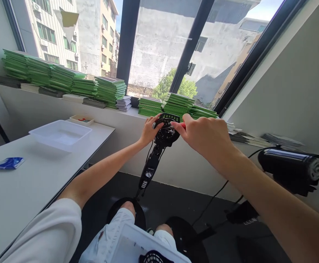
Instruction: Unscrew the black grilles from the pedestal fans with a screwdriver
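Note:
A black pedestal fan stands in front of me, its head without a cage and its round inner face exposed. My left hand is closed on the left rim of that head, thumb across the front. In my right hand is a screwdriver with a red handle, mostly covered by the fingers. Its thin shaft points left across the fan's face; whether the tip touches a screw is too small to tell. A control panel with a silver knob sits on the post below.
On the left, a white table bears a translucent bin, a small tray and a blue packet. Green stacks line the windowsill. Another black fan motor stands right. A white tray with a black slotted part rests on my lap.

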A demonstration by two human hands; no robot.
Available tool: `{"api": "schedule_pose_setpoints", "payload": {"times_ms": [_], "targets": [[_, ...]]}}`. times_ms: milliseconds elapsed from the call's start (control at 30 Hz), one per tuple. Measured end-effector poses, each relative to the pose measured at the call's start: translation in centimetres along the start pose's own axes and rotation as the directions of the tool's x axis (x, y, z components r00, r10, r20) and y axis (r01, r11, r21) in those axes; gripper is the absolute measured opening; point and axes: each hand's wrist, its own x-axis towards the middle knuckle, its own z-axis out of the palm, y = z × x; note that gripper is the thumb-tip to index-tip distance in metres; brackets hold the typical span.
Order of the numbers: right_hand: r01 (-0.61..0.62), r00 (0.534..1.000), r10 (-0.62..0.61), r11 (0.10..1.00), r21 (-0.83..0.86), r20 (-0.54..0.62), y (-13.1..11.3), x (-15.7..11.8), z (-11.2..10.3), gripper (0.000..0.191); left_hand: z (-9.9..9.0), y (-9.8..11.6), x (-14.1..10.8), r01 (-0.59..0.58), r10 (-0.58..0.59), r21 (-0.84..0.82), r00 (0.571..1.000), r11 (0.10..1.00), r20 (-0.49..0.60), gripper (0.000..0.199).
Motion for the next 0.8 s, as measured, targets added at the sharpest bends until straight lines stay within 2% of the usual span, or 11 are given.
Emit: {"api": "schedule_pose_setpoints", "payload": {"times_ms": [67,167,300,433,633,700,800], "targets": [[-0.007,1.0,0.007,0.999,0.052,-0.002,0.0,-0.1,0.0,0.05,-0.1,0.0,-0.1,-0.007,0.007,0.006,1.0,1.0,0.01,0.042],[0.043,0.998,-0.05,0.985,0.168,0.035,-0.1,-0.3,0.0,0.044,-0.2,0.1,-0.2,-0.014,0.014,0.006,1.0,1.0,0.017,0.043],[0.01,1.0,-0.009,0.999,0.052,-0.011,-0.5,-0.5,-0.2,0.05,-0.1,0.0,-0.3,-0.003,0.003,0.001,1.0,1.0,-0.018,0.041],[0.045,0.997,-0.051,0.993,0.11,0.057,-0.8,-0.7,-0.3,0.039,0.0,0.0,-0.4,0.001,-0.001,-0.003,1.0,1.0,-0.016,0.043],[-0.014,1.0,0.014,1.0,0.027,0.013,-1.2,-0.9,-0.6,0.048,0.2,0.5,-0.9,-0.003,0.003,-0.004,1.0,1.0,-0.026,0.041],[-0.001,1.0,-0.002,0.996,0.092,0.029,-0.8,-0.9,-0.7,0.042,0.2,0.6,-1.0,-0.013,0.013,-0.002,0.999,1.0,-0.034,0.039],[0.065,0.992,-0.09,0.964,0.256,0.089,-0.1,-1.0,-0.3,0.034,0.1,0.7,-1.3,-0.01,0.01,0.008,0.999,1.0,-0.051,0.04]]}}
